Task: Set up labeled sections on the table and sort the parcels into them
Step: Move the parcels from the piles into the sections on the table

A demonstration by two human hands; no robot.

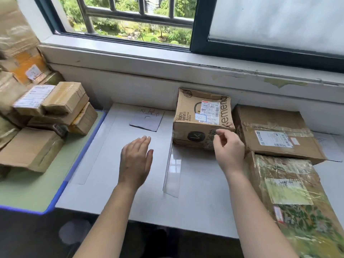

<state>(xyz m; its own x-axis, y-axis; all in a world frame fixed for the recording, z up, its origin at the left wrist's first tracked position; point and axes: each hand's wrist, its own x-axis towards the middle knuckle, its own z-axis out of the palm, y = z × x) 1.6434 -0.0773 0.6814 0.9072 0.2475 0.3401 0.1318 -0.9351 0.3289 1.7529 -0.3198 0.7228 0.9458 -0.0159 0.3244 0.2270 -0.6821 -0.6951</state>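
Fingers of the left hand (135, 161) lay straight above the white table (201, 202). The right hand (229, 148) hung loosely curled, holding nothing, at the front of the printed box (202, 116).

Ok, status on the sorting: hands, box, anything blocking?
Left hand open, above white table. Right hand fingers curled at cardboard box front edge, grip unclear. Box sits right of clear divider, beside flat parcel. Nothing blocking.

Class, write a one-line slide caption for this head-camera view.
Left hand open over the table near a handwritten label card; right hand at the front of a cardboard parcel.
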